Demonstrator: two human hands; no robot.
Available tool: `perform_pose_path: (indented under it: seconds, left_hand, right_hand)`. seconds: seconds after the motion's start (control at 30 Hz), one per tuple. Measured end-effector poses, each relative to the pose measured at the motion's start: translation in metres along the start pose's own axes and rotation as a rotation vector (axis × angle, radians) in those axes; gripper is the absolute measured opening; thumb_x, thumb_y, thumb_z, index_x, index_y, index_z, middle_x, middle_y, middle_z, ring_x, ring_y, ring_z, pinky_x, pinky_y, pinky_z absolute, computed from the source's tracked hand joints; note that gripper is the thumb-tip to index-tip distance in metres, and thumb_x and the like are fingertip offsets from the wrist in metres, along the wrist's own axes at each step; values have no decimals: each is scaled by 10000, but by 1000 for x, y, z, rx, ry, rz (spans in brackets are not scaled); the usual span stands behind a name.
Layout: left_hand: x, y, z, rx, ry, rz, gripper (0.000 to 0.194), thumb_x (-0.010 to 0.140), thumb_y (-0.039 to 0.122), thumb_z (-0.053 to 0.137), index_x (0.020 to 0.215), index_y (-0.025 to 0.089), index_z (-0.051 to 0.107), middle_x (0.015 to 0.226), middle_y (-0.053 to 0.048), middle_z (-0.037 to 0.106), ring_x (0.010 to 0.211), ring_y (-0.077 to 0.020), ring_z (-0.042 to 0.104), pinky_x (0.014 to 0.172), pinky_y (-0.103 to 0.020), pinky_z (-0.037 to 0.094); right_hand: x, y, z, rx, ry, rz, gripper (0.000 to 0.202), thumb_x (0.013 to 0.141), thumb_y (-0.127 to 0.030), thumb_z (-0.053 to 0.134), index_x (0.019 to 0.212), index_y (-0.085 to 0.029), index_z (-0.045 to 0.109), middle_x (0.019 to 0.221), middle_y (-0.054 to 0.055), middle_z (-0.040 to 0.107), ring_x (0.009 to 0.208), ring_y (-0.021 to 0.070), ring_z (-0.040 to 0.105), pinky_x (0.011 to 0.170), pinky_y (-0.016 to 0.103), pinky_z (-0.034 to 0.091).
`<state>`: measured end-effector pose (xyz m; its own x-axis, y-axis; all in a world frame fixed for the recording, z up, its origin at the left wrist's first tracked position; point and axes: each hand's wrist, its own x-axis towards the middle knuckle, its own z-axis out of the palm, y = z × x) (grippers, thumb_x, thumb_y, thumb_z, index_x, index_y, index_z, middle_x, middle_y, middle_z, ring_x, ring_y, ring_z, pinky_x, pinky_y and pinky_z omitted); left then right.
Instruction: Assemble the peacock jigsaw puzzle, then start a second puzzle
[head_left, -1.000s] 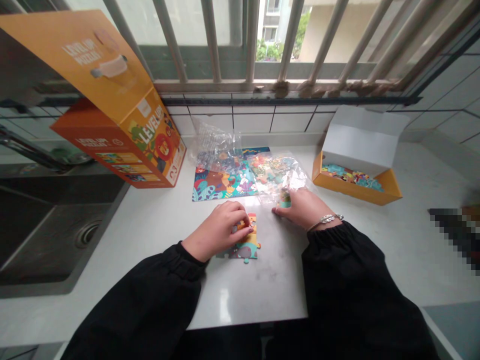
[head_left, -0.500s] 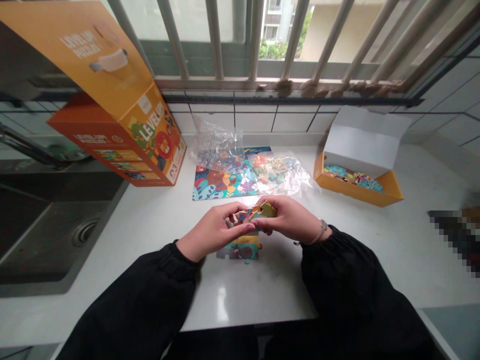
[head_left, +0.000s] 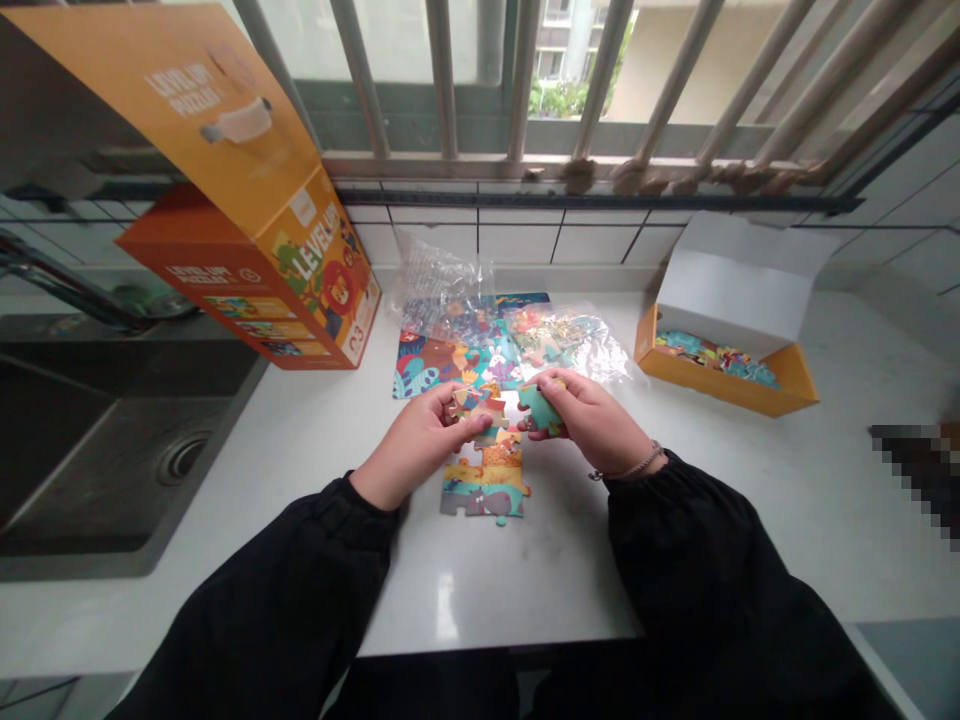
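Several joined puzzle pieces [head_left: 486, 482] with a grey animal and a spotted orange one lie on the white counter. Above their far end, my left hand [head_left: 416, 435] pinches multicoloured puzzle pieces [head_left: 484, 410] between thumb and fingers. My right hand [head_left: 596, 420] grips green puzzle pieces [head_left: 540, 408] just to the right, a small gap away from those in the left. Beyond both hands lies a colourful picture sheet [head_left: 427, 365], partly covered by a clear plastic bag [head_left: 585, 345] with pieces inside.
An orange box [head_left: 262, 290] with a raised lid stands at the left, beside a dark sink [head_left: 135, 450]. Another crumpled clear bag [head_left: 446, 275] rests at the back. An open yellow box [head_left: 727, 375] holding puzzle pieces sits at the right, below the barred window.
My hands have moved apart, separating the pieces they hold. More of the joined puzzle on the counter shows between and below them. The whole view has shifted slightly.
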<state>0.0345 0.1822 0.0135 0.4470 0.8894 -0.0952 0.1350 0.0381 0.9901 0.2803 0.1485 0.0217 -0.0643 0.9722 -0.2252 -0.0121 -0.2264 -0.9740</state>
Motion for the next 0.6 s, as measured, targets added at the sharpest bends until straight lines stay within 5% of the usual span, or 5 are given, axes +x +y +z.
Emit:
perform_pose_path:
  seconds: [0.3, 0.6]
  left_hand:
    - [3, -3, -3, 11, 28, -63, 434, 926, 626, 752, 974, 221, 605, 790, 28, 590, 603, -116, 521, 558, -235, 418]
    - [2, -3, -2, 24, 32, -69, 450, 965, 653, 708, 924, 229, 562, 733, 53, 490, 565, -101, 426, 519, -227, 332]
  right_hand:
    - [4, 2, 8, 159, 127, 103, 320, 998, -532, 572, 1055, -220, 616, 1247, 124, 654, 981, 236, 743, 825, 434, 724]
    - [7, 8, -4, -377, 88, -277, 417, 981, -595, 666, 1126, -206, 704, 788, -13, 602, 698, 146, 551, 633, 283, 488]
